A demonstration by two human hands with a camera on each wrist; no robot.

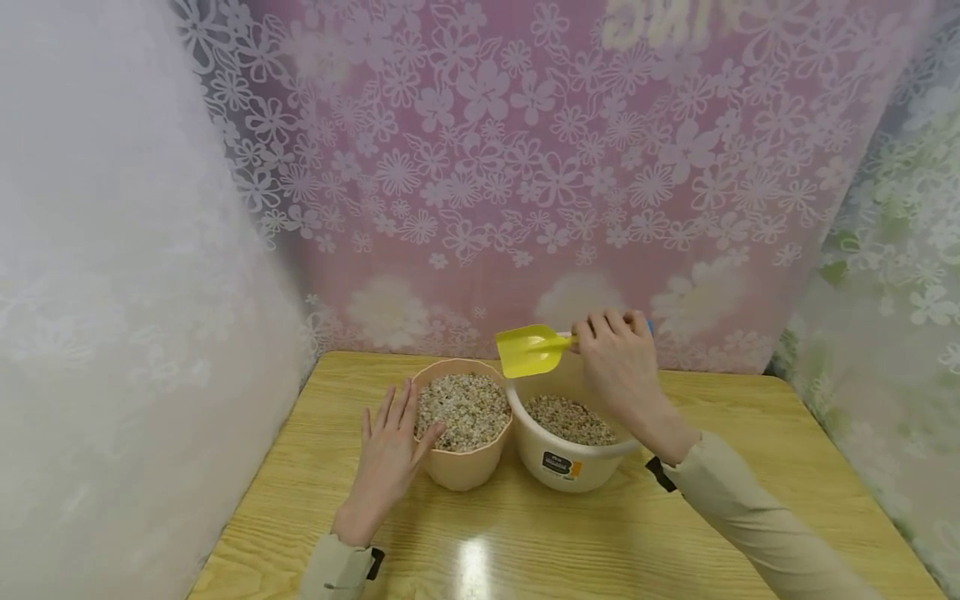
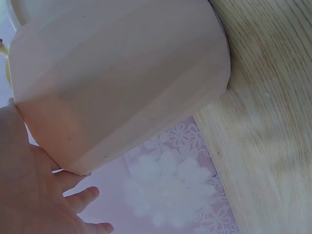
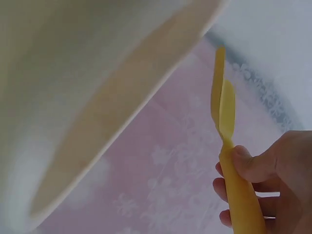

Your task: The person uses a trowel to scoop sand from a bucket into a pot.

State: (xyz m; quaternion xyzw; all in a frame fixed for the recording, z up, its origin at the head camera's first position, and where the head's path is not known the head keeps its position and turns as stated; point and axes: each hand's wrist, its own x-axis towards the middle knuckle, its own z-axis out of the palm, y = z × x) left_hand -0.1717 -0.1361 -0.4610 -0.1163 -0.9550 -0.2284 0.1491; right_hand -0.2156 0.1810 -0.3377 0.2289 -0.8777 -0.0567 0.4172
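Observation:
My right hand (image 1: 618,362) grips the handle of a yellow plastic shovel (image 1: 531,350); thumb and fingers wrap the handle in the right wrist view. The shovel's blade hangs above the place where two containers meet, and its face looks bare. Below that hand stands a cream tub (image 1: 570,475) with small mixed-colour gravel (image 1: 566,419) low inside. Beside it on the left, a peach faceted pot (image 1: 465,471) holds similar gravel (image 1: 465,408) close to its rim. My left hand (image 1: 390,454) rests against the pot's left side, fingers straight, thumb over the rim.
Both containers stand side by side on a wood-grain table (image 1: 480,550). Behind the table hangs a pink floral curtain (image 1: 480,208), with pale sheets at left and right. A small blue thing (image 1: 650,327) shows just beyond the right hand.

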